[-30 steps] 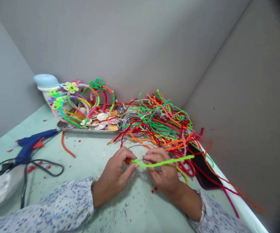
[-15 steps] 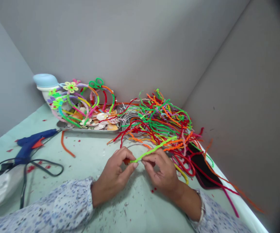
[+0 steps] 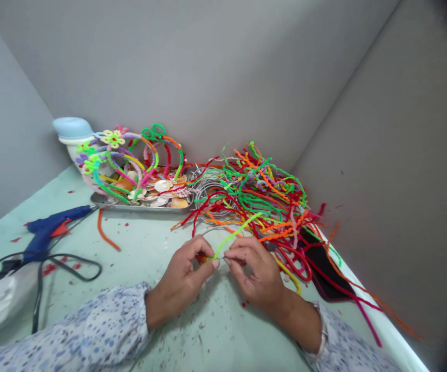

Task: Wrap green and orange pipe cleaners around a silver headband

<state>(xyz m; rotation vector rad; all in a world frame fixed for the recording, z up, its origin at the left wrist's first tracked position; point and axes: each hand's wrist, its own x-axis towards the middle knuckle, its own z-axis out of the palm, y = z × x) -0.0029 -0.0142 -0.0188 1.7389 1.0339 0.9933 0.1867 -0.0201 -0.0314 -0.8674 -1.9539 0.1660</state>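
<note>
A lime-green pipe cleaner [image 3: 237, 231] rises up and to the right from the fingertips of my left hand [image 3: 186, 276]. That hand is closed in a pinch, with a bit of orange fuzz showing under its curled fingers. My right hand [image 3: 258, 274] is also closed, thumb and forefinger pinched on a thin grey strip just right of the green wrap. Behind the fingers arcs a thin metal headband [image 3: 220, 228], partly hidden by both hands. The fingertips of the two hands are almost touching, just above the table.
A heap of coloured pipe cleaners [image 3: 262, 186] lies behind my hands, beside bare metal hoops [image 3: 211, 191]. A metal tray [image 3: 157, 209] holds shells and wrapped headbands. Left are a blue glue gun [image 3: 48, 227], its cord and a white cup [image 3: 76, 147]. A dark phone [image 3: 326, 274] lies right.
The free end of the lime-green pipe cleaner has swung left and stands steeper, and less of it shows. My right fingers have shifted slightly left; my left hand stays nearly still.
</note>
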